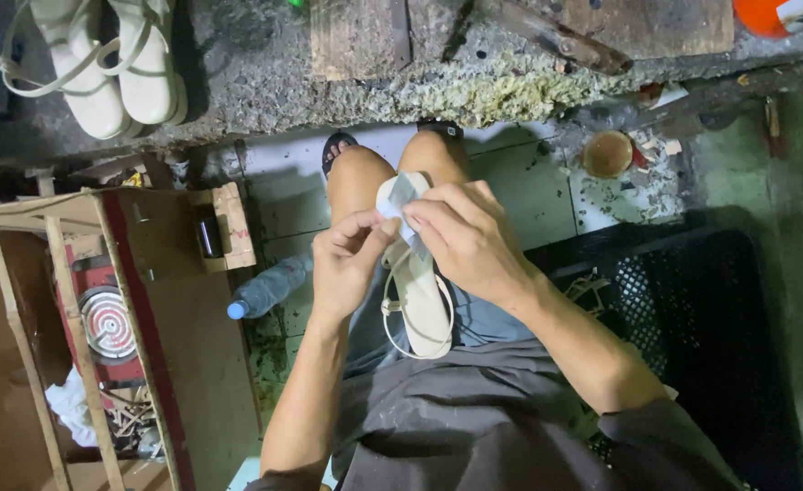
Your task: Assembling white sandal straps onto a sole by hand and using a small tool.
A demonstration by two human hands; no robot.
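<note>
— Rough place, this. The far strip is a cracked concrete ledge (265, 82), crumbling yellowish along its edge.

— And below it?

— Pale floor tiles (528, 186), stained and littered. On the left stands a wooden frame (56, 273); a plastic bottle (269, 286) lies just beside it. On the right, a black mesh crate (692, 309).

— Light?

— Dim, greenish at the right edge.

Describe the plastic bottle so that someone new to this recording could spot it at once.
Start at the wooden cabinet on the left side. Just right of it, on the dirty tiled floor beside the seated person's left forearm, lies a clear plastic bottle on its side. Its blue cap sets it apart from everything nearby.
</note>
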